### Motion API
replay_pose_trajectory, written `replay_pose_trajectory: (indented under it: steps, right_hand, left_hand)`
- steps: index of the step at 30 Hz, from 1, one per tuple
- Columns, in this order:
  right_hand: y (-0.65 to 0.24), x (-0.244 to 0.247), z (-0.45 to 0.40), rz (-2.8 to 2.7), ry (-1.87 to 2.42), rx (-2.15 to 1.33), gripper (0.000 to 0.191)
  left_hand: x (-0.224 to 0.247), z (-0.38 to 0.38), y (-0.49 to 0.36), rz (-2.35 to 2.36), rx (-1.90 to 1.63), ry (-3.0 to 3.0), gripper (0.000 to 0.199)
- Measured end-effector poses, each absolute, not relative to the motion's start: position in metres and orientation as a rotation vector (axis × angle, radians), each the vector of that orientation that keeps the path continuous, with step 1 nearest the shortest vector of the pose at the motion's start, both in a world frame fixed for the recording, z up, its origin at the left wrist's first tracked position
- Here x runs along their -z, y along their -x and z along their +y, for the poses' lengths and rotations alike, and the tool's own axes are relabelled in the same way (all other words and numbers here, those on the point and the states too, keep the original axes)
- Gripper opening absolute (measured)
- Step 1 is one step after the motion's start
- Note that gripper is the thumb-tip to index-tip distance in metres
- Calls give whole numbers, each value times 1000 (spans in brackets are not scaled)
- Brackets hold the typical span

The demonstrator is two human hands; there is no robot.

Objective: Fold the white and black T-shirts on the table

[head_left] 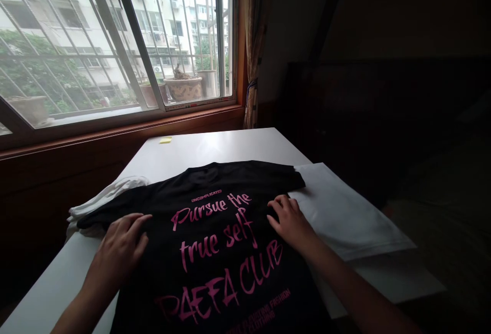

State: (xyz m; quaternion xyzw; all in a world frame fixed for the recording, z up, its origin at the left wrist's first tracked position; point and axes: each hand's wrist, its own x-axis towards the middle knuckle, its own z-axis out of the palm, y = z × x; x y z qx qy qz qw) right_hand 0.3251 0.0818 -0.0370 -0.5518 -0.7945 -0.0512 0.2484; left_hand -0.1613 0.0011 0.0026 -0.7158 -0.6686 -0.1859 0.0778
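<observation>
A black T-shirt (215, 242) with pink lettering lies spread on the white table (215, 147), its collar toward the far edge. My left hand (125, 239) rests on the shirt's left side below the sleeve, fingers bent and apart. On the right side, near the other sleeve, my right hand (286, 216) touches the fabric with its fingers curved and spread. Neither hand visibly holds cloth. Under the left sleeve is a bunched white cloth (123, 185). A flat white cloth (345, 211) lies at the right, partly beneath the shirt.
A yellow sticky note (165, 140) is at the table's far left. Beyond stands a barred window with a wooden sill (192, 115) and potted plants (184, 88) outside. A tied curtain (253, 52) hangs beside it. The room's right side is dark.
</observation>
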Motion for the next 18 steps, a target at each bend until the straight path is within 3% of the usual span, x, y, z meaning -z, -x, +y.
replay_pose_trajectory:
  steps: [4, 9, 18]
  right_hand:
    - [-331, 62, 54, -2026, 1547, 29, 36]
    - [-340, 77, 38, -1868, 1565, -203, 40]
    - [-339, 77, -7, -1821, 1669, -370, 45]
  left_hand:
    - [36, -54, 161, -2385, 722, 1936, 58]
    - [58, -96, 155, -2776, 1039, 1825, 76]
    - [57, -105, 169, -2891, 1010, 1874, 68]
